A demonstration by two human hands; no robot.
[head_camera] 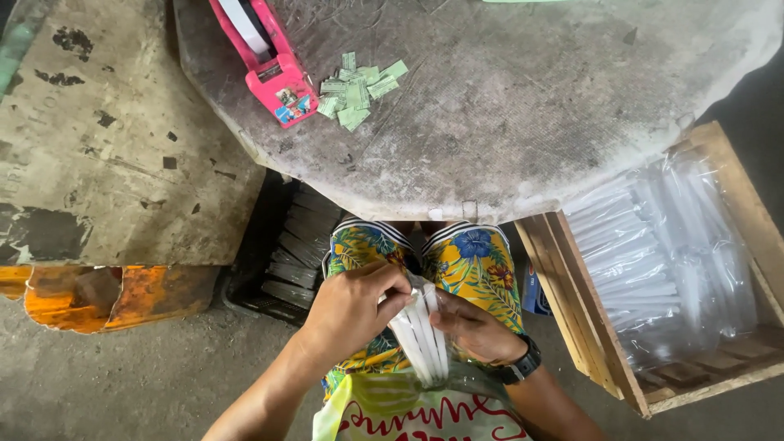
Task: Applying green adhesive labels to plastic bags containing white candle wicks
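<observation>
Over my lap, both hands hold a bundle of white stick-like tubes (423,336) in a clear plastic bag. My left hand (353,306) pinches the top of the bundle from the left. My right hand (472,327), with a black watch on its wrist, cups the bundle from the right and below. I sit in floral yellow shorts (478,261) at the edge of a round grey table (523,114).
A pink tape dispenser (269,61) and a heap of small green paper slips (357,90) lie on the table. At the right stands a wooden crate (608,343) with clear bags of white tubes (661,253). A dark crate (282,261) of packs sits under the table, left.
</observation>
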